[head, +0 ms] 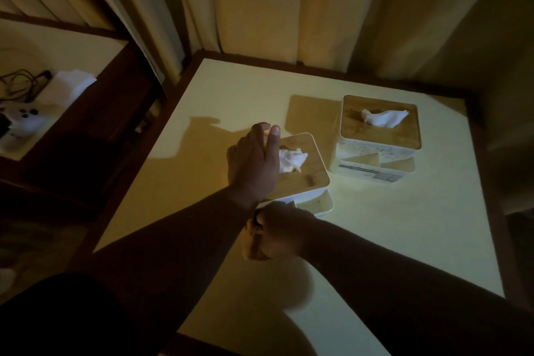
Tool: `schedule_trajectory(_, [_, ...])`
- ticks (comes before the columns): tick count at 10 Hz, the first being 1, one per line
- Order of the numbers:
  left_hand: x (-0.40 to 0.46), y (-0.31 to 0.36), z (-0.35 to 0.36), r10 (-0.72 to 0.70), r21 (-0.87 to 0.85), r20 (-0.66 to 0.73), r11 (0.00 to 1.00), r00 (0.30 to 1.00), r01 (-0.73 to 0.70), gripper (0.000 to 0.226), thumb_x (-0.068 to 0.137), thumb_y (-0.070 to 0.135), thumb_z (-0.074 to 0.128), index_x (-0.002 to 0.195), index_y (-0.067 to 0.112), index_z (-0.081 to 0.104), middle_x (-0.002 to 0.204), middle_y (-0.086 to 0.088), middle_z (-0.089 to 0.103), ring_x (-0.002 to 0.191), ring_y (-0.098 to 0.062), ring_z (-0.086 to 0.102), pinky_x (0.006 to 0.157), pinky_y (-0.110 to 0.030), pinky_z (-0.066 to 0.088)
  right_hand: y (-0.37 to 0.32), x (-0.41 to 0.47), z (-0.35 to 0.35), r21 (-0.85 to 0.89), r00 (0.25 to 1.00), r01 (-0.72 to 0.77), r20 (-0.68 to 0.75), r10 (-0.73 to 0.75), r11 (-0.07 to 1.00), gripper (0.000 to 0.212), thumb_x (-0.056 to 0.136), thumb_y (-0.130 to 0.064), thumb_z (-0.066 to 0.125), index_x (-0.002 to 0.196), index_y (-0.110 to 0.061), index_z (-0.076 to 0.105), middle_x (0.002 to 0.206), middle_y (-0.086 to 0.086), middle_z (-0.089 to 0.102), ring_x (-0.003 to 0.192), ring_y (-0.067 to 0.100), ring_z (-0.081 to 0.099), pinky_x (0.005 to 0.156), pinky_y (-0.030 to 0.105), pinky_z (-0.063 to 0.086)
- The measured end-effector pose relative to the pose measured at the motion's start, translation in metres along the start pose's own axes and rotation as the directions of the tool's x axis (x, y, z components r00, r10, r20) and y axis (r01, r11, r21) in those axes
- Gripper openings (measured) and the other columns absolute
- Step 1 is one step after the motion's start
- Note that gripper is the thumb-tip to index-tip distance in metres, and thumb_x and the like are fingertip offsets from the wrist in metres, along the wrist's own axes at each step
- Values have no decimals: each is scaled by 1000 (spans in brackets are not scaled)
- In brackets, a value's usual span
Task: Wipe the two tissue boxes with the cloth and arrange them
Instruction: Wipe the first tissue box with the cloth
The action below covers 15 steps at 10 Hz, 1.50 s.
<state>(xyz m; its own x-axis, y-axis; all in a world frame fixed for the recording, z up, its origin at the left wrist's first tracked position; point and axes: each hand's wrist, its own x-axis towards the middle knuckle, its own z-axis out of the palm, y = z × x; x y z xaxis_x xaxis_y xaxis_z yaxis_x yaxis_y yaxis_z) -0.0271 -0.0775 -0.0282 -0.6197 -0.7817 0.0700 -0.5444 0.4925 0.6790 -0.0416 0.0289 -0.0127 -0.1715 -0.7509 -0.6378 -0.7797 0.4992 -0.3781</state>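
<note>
Two white square tissue boxes with wooden lids stand on the pale worktop (231,89), the farther box (378,136) toward its far right corner and the nearer box (303,170) near the middle. The left hand (254,162) rests spread-fingered on the nearer box's lid. The right hand (274,231) is curled at that box's near side; the dim light hides whether it grips one cloth.

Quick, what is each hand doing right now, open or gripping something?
Left hand: open, fingers straight, resting on the near tissue box.
Right hand: fingers curled at the box's front; the cloth is not clearly visible, so cannot tell.

Bare forearms under dim light.
The left hand (252,157) and right hand (274,233) wore nothing; a dark sleeve covered the left upper arm.
</note>
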Motion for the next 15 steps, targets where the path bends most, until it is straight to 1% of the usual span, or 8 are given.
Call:
schedule_trajectory(1, [1, -1, 0, -6, 1, 5, 1000, 1000, 6, 76, 91, 67, 2, 128, 24, 53, 120, 1, 66, 113, -21, 59, 102, -44, 38, -5, -3, -9, -187, 997, 47, 65, -35, 981, 29, 95, -32, 62, 116, -12, 63, 83, 2, 51, 97, 26, 61, 87, 39, 51])
schedule_trajectory(2, [1, -2, -1, -9, -8, 6, 1000, 1000, 10, 76, 92, 67, 4, 126, 23, 54, 120, 1, 67, 113, -22, 60, 103, -46, 39, -11, -1, -2, -348, 1000, 11, 0, -12, 937, 45, 94, -36, 64, 128, -8, 57, 109, 12, 60, 110, 34, 61, 84, 43, 50])
schedule_trajectory(3, [1, -3, -1, -3, 8, 1, 1000, 1000, 3, 77, 91, 67, 3, 126, 22, 55, 119, -1, 68, 112, -23, 61, 102, -47, 41, -10, 9, 15, -273, 992, -127, -9, 129, 954, 53, 95, -32, 67, 140, -9, 50, 128, 14, 59, 117, 34, 61, 87, 43, 52])
schedule_trajectory(6, [2, -3, 0, 10, 19, 5, 1000, 1000, -10, 79, 91, 68, 0, 125, 23, 55, 121, 0, 67, 113, -22, 60, 101, -43, 39, -6, -5, -2, -63, 1000, -13, -3, 13, 998, 25, 97, -24, 59, 117, -10, 66, 117, 13, 67, 109, 33, 65, 80, 39, 49])
schedule_trajectory(10, [-1, 1, -3, 2, 3, -3, 1000, 1000, -2, 80, 89, 66, 3, 127, 21, 56, 125, -2, 66, 117, -23, 58, 103, -41, 38, -12, 2, 1, -361, 994, -106, -11, 109, 927, 47, 96, -39, 58, 135, -12, 56, 130, 13, 61, 123, 37, 56, 93, 48, 48])
schedule_trajectory(12, [1, 0, -2, -11, -3, -2, 1000, 1000, 11, 81, 88, 68, 3, 129, 22, 56, 124, 0, 66, 117, -21, 58, 103, -41, 37, 1, -3, -1, -314, 998, -51, 15, 59, 948, 15, 94, -37, 62, 87, -24, 60, 104, 7, 67, 107, 29, 65, 77, 38, 43])
schedule_trajectory(14, [3, -2, 1, -16, 9, 8, 1000, 1000, 16, 81, 88, 69, 2, 129, 23, 55, 123, -1, 67, 116, -23, 58, 103, -44, 37, 1, -3, -5, -293, 986, 164, 43, -158, 942, 27, 96, -23, 57, 74, -29, 43, 78, -6, 42, 70, 11, 41, 68, 43, 36])
schedule_trajectory(15, [2, -3, 0, -11, 9, 5, 1000, 1000, 11, 80, 89, 68, 2, 129, 23, 54, 124, -1, 67, 116, -24, 59, 102, -44, 38, -1, -8, 0, 688, 990, -115, 141, 24, 716, 22, 97, -7, 50, 76, -12, 51, 78, 1, 47, 65, 6, 45, 43, 18, 37])
